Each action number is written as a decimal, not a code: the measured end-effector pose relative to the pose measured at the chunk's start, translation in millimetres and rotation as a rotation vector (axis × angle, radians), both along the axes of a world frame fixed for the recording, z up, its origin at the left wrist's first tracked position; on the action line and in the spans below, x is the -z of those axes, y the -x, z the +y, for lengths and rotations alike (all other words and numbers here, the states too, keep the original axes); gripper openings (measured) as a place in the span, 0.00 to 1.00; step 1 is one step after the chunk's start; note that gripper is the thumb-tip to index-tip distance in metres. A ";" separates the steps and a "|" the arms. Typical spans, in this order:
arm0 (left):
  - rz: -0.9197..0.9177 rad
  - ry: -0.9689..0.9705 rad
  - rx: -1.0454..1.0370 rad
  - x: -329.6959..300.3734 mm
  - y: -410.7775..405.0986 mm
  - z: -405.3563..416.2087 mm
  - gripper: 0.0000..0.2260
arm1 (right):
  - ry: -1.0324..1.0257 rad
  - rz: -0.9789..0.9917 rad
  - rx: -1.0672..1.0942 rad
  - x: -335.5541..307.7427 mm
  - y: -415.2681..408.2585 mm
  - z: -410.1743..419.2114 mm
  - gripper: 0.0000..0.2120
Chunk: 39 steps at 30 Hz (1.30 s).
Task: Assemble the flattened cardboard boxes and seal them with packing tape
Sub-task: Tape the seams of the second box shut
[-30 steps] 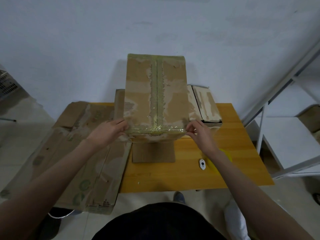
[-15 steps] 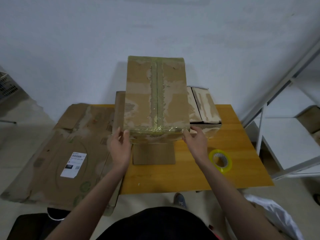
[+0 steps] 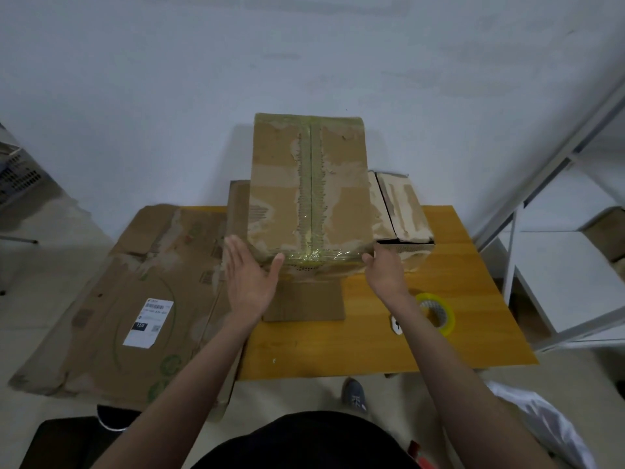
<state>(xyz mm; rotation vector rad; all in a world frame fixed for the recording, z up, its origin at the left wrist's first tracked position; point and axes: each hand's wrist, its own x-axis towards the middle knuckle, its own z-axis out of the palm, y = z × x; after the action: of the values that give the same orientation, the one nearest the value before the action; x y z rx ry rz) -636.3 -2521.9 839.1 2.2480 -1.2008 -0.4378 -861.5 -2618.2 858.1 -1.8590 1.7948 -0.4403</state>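
A tall brown cardboard box [image 3: 280, 198] stands on the wooden table [image 3: 355, 346], its top seam sealed with a strip of clear yellowish tape that wraps over the near edge. My left hand [image 3: 248, 279] lies flat with straight fingers against the box's near left corner, thumb touching the taped edge. At the near right corner my right hand [image 3: 384, 270] touches the box, fingers loosely bent. A roll of yellow packing tape [image 3: 438, 314] lies on the table just right of my right forearm.
A large flattened cardboard sheet [image 3: 135, 299] with a white label hangs over the table's left side. A smaller box [image 3: 404, 211] sits behind right of the tall box. A small white tool [image 3: 396, 324] lies by the tape roll. A white metal shelf frame [image 3: 554, 238] stands on the right.
My left hand has opened flat and slid down the box's left corner. My right hand has shifted slightly lower at the right corner. The box has stayed in place.
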 end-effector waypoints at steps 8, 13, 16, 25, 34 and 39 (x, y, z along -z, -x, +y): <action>-0.737 0.071 0.658 35.8 30.7 5.0 0.36 | 0.478 0.392 -0.510 45.1 -39.6 58.3 0.35; -0.782 0.127 0.593 36.9 -20.6 14.3 0.30 | 0.534 0.415 -0.389 49.3 5.1 40.1 0.38; -0.797 0.177 0.590 30.1 -42.4 14.5 0.27 | 0.558 0.375 -0.386 45.2 15.1 31.1 0.30; -0.785 0.327 0.688 -8.7 -34.6 -21.4 0.13 | 0.534 0.212 -0.398 17.4 3.3 8.3 0.18; -0.419 0.322 0.662 -11.5 -57.8 -24.5 0.22 | 0.525 -0.125 -0.497 21.1 26.4 -8.3 0.18; 0.067 0.262 0.317 -29.2 -67.3 -54.4 0.44 | 0.240 -0.420 -0.246 -0.1 18.9 -34.6 0.24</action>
<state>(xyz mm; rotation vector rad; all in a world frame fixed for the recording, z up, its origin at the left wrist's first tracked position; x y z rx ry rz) -569.1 -2576.3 868.3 1.8156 -1.4920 -0.4427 -880.4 -2652.8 858.3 -1.9348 1.2642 -0.9068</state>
